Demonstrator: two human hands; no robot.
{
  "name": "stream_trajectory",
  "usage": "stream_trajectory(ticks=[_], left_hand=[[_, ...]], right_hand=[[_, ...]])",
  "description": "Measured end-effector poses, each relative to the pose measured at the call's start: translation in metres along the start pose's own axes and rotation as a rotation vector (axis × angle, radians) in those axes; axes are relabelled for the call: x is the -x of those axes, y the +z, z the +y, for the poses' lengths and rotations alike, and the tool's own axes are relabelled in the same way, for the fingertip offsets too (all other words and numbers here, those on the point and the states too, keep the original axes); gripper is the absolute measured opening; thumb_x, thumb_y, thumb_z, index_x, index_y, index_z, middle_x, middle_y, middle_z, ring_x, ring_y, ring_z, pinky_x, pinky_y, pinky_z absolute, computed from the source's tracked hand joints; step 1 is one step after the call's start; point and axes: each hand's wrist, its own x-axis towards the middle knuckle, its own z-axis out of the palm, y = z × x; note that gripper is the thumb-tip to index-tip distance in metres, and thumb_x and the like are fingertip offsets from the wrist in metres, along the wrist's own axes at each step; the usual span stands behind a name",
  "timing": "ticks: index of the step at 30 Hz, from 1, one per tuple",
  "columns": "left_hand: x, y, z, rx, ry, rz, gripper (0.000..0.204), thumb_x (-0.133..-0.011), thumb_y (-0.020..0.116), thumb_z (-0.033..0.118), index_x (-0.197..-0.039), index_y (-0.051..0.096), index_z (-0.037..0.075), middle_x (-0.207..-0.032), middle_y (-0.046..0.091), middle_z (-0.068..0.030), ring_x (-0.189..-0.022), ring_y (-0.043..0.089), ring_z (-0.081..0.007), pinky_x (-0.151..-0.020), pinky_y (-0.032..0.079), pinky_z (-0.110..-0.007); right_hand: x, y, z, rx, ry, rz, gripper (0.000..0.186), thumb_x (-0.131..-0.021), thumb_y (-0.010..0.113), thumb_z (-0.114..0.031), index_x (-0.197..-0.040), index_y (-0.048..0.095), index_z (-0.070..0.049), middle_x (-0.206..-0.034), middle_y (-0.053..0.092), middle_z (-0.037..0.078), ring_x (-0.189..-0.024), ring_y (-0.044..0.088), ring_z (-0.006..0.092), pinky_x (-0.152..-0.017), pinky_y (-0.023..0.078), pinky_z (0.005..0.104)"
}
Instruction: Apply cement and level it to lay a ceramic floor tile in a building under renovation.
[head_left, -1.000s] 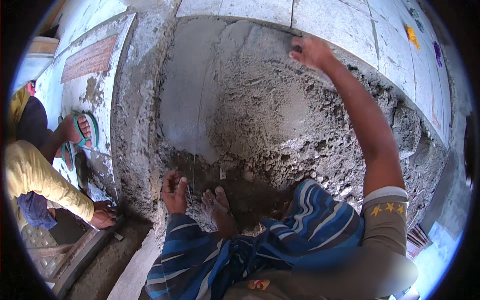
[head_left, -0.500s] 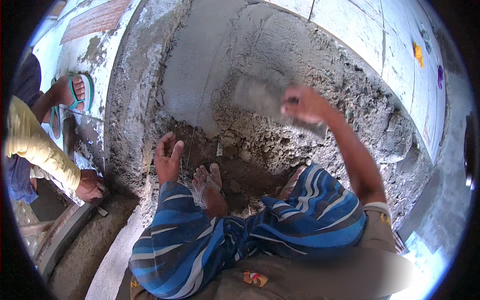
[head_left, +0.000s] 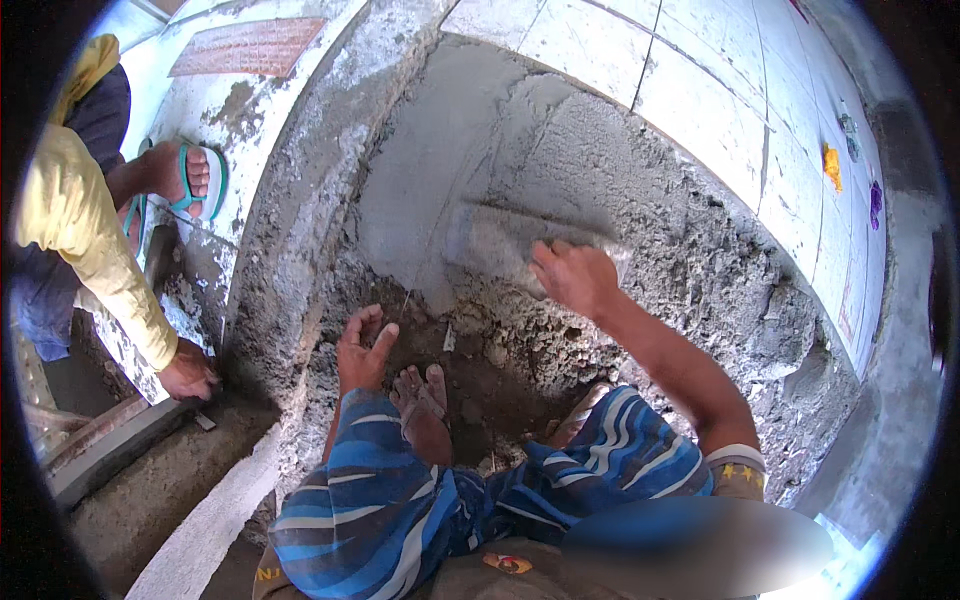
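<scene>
My right hand (head_left: 575, 272) grips a flat plastering trowel (head_left: 480, 240), its blade lying on the grey mortar (head_left: 430, 150) over a rough, crumbly bed. My left hand (head_left: 365, 350) hovers by my left knee with fingers apart and slightly curled, nothing visible in it. A thin string (head_left: 406, 300) runs near it. My bare-toed left foot (head_left: 425, 420) stands on dark rubble below the mortar.
A co-worker's sleeve (head_left: 110, 260) and hand (head_left: 185, 372) are at left, beside a ledge; their sandaled foot (head_left: 195, 180) rests on white flooring. A reddish tile (head_left: 240, 45) lies there. White tiles (head_left: 700, 80) border the mortar, with yellow (head_left: 831, 166) and purple (head_left: 875, 205) scraps on them.
My right hand has come down and leftward from the upper edge of the mortar, drawing the trowel toward me. My left hand stays low, fingers apart.
</scene>
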Motion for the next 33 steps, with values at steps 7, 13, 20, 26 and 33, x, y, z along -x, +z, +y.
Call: stream_trajectory(ticks=[7,13,20,26,33], left_hand=[[0.0,-0.007,0.029,0.021,-0.028,0.019,0.042,-0.089,0.074,0.02,-0.125,0.058,0.004,-0.116,0.064,-0.0086,-0.106,0.061,-0.0184,-0.093,0.05,-0.035],[0.022,-0.029,-0.011,-0.087,-0.113,-0.022,0.045,-0.089,0.073,0.021,-0.127,0.056,0.003,-0.117,0.063,-0.0091,-0.107,0.06,-0.0186,-0.093,0.05,-0.036],[0.006,-0.015,0.004,-0.12,-0.147,0.02,0.045,-0.084,0.076,0.014,-0.124,0.06,0.003,-0.117,0.065,-0.0117,-0.107,0.061,-0.0208,-0.095,0.048,-0.035],[-0.007,-0.015,0.009,-0.087,-0.075,0.061,0.049,-0.084,0.075,0.011,-0.128,0.057,0.003,-0.12,0.063,-0.0116,-0.11,0.06,-0.0209,-0.098,0.047,-0.035],[-0.003,-0.015,0.007,-0.073,-0.045,0.005,0.05,-0.084,0.073,0.009,-0.131,0.054,0.002,-0.121,0.062,-0.0116,-0.111,0.059,-0.0212,-0.099,0.046,-0.036]], right_hand=[[-0.095,-0.03,0.108,0.141,0.355,0.024,0.028,-0.095,0.053,-0.032,-0.115,0.055,-0.012,-0.093,0.068,0.02,-0.084,0.068,0.0391,-0.07,0.054,0.0523],[-0.135,-0.053,0.171,-0.216,0.428,0.168,0.035,-0.088,0.068,-0.039,-0.104,0.07,-0.008,-0.098,0.069,0.017,-0.084,0.068,0.0319,-0.075,0.052,0.0424],[-0.128,-0.016,0.082,-0.398,0.103,-0.035,0.032,-0.091,0.065,-0.036,-0.097,0.067,-0.005,-0.081,0.066,0.013,-0.079,0.064,0.0279,-0.076,0.051,0.0434],[-0.049,-0.002,-0.028,-0.223,-0.106,-0.235,0.032,-0.091,0.061,-0.039,-0.105,0.062,-0.009,-0.076,0.067,0.015,-0.07,0.067,0.0384,-0.068,0.054,0.0528],[-0.082,-0.004,0.01,0.007,-0.117,-0.079,0.021,-0.09,0.057,-0.028,-0.103,0.057,-0.013,-0.078,0.067,0.014,-0.066,0.066,0.0375,-0.059,0.053,0.0526]])
